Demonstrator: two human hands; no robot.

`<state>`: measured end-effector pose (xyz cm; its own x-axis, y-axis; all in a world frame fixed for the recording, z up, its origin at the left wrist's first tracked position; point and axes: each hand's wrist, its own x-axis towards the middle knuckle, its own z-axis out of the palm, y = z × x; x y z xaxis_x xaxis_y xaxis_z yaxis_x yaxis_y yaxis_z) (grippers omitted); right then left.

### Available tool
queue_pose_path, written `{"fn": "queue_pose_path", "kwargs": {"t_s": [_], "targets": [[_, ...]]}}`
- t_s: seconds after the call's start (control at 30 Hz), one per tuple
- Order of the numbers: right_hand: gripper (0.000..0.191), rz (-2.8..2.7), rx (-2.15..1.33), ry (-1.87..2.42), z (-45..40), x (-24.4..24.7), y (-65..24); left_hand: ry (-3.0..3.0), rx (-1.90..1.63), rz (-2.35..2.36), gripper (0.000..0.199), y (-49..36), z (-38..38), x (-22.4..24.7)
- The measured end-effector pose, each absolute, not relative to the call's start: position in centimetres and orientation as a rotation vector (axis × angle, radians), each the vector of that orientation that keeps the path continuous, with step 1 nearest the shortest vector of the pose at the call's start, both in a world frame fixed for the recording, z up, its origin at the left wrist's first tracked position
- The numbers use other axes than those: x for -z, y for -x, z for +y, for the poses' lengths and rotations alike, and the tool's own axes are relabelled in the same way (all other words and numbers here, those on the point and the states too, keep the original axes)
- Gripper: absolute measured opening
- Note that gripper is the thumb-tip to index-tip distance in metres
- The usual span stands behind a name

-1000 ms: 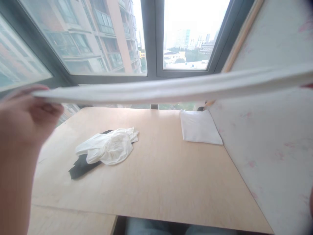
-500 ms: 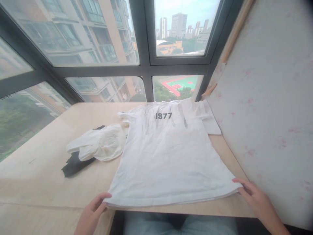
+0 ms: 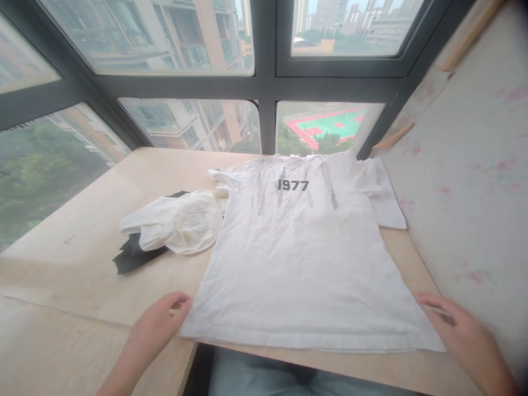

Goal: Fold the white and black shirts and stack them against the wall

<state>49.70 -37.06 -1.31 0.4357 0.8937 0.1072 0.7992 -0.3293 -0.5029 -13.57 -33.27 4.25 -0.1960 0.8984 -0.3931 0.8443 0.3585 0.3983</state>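
A white T-shirt [image 3: 305,264] with "1977" and grey streaks printed across the chest lies spread out, its hem toward me. My left hand [image 3: 160,319] is closed at the shirt's left side edge, a little above the hem corner, its fingertips pinched there. At the opposite side edge, my right hand [image 3: 462,324] is also closed, thumb and fingers meeting at the cloth just above the right corner. Both hem corners lie loose. Slight blur softens the fingers.
A crumpled off-white cloth [image 3: 185,223] lies on a black cloth [image 3: 138,256] left of the shirt. The pale wooden surface [image 3: 74,242] meets window frames [image 3: 173,88] at the back. A flowered wall [image 3: 487,220] borders the right. Folded white fabric [image 3: 391,201] sits beside the right sleeve.
Both hands have left the hem corners and shifted a short way up the shirt's side edges. The hem now lies flatter. The camera view has tilted down and to the left.
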Motion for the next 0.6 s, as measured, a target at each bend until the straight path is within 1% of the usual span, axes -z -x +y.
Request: {"fn": "queue_pose_path", "kwargs": {"t_s": [0.07, 0.17, 0.23, 0.37, 0.47, 0.6], "targets": [[0.027, -1.524, -0.365, 2.089, -34.1, 0.9, -47.4, -1.640, -0.235, 2.091, 0.034, 12.3, -30.6, -4.5], [0.028, -1.699, -0.432, 1.896, -28.6, 0.2, -42.1, -1.975, -0.458, 1.964, 0.028, 9.3, -25.5, -4.6], [0.029, -1.790, -0.482, 1.787, -24.6, 0.0, -37.7, -2.104, -0.543, 1.915, 0.025, 6.9, -21.4, -4.3], [0.029, -2.005, -0.494, 1.481, -16.2, 0.7, -28.6, -2.171, -0.540, 1.969, 0.024, 3.7, -12.5, -2.6], [0.030, -2.126, -0.433, 1.285, -9.7, 1.7, -22.8, -2.125, -0.532, 2.118, 0.025, 3.6, -7.0, -1.2], [0.029, -2.223, -0.412, 1.299, -1.5, 2.2, -16.8, -1.999, -0.526, 2.327, 0.021, 6.4, -3.3, 0.2]]}}
